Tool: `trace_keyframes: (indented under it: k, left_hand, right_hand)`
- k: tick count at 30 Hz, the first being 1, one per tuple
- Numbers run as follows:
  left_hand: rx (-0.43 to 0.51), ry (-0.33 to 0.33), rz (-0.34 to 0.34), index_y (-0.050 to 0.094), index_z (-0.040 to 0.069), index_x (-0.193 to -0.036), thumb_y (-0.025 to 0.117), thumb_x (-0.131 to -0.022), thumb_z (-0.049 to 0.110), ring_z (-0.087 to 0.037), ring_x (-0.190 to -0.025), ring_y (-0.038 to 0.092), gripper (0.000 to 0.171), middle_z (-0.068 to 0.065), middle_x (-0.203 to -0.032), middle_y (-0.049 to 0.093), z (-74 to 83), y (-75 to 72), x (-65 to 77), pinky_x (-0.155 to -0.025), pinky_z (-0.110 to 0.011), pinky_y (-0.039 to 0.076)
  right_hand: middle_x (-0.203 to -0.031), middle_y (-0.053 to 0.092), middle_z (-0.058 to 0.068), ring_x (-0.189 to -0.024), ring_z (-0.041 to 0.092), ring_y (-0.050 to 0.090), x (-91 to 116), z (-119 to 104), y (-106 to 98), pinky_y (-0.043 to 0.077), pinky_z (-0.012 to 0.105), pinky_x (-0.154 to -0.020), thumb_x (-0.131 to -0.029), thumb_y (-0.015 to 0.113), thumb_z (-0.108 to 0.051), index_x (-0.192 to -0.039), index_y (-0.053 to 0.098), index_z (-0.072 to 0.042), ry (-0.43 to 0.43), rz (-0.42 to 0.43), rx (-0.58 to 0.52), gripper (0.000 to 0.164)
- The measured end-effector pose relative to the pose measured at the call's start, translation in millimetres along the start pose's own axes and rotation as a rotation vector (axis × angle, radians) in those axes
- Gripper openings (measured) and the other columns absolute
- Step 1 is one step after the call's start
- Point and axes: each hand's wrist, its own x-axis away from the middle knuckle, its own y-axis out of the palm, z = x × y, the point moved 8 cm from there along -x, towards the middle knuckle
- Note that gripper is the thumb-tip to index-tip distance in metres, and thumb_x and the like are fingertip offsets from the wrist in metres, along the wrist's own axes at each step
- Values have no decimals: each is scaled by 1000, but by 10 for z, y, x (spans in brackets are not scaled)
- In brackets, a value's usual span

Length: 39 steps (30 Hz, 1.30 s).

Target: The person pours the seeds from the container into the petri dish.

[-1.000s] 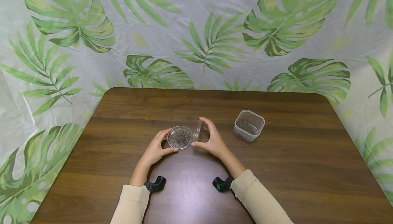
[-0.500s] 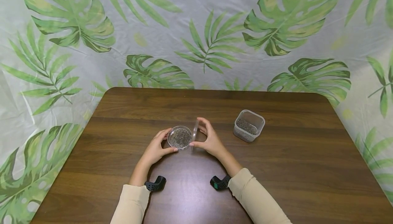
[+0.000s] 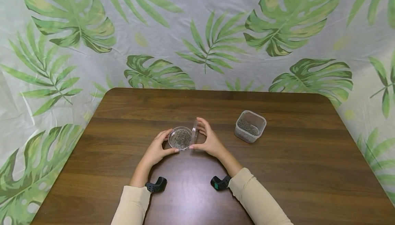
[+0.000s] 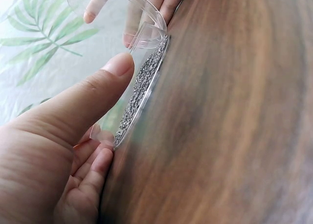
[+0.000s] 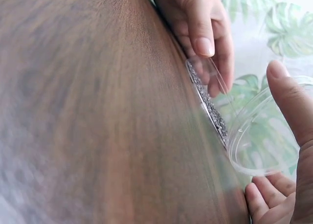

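Note:
A round clear petri dish (image 3: 181, 127) sits on the table, its bottom covered with dark grey granules (image 3: 182, 138). My left hand (image 3: 155, 148) grips it by the side, thumb at the near edge and fingers round the far left. At the dish's right edge, my right hand (image 3: 211, 142) holds the clear lid (image 3: 194, 132) between thumb and fingers. The lid stands steeply tilted on its edge; in the right wrist view the lid's rim (image 5: 237, 158) comes right down at the dish's edge. The left wrist view shows the granules (image 4: 142, 89) in a low layer.
To the right stands a squarish clear plastic container (image 3: 245, 137) without a lid, with more of the grey granules (image 3: 247, 126) inside. The brown wooden table (image 3: 129, 108) ends at the back before a leaf-patterned curtain (image 3: 213, 47).
My right hand has moved a little left with the lid, from just beside the dish to its right edge. The left hand and the dish have stayed in place.

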Motion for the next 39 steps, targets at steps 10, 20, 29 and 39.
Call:
trace_keyframes:
  k: [10,20,29,39]
  left_hand:
    - [9,1,-1,40,5,-134,79,-68,28,-27,-107,49,80,-11,-128,44,-17,-1,7,-94,-42,36]
    - [-6,23,11,41,3,-133,79,-67,27,-28,-106,49,80,-13,-127,45,0,-4,1,-92,-41,38]
    - [-12,11,7,40,5,-134,79,-67,27,-27,-107,49,80,-12,-128,44,-9,2,-1,-93,-40,38]
    - [-14,13,5,40,5,-134,79,-68,28,-28,-108,50,80,-12,-128,44,-8,-2,-4,-94,-40,37]
  right_hand:
    - [-137,31,11,-121,27,37,-34,320,55,33,37,-98,-60,85,-16,-142,19,-10,5,-14,90,105]
    - [-129,35,10,-110,22,46,-29,347,74,39,31,-92,-59,85,-26,-143,22,-27,25,9,161,105]
    - [-124,36,9,-100,20,45,-38,350,111,42,32,-85,-58,85,-26,-143,25,-16,37,15,183,104]
    - [-127,34,23,-99,37,45,-31,15,129,40,46,-85,-59,85,-13,-140,28,-3,23,10,160,99]
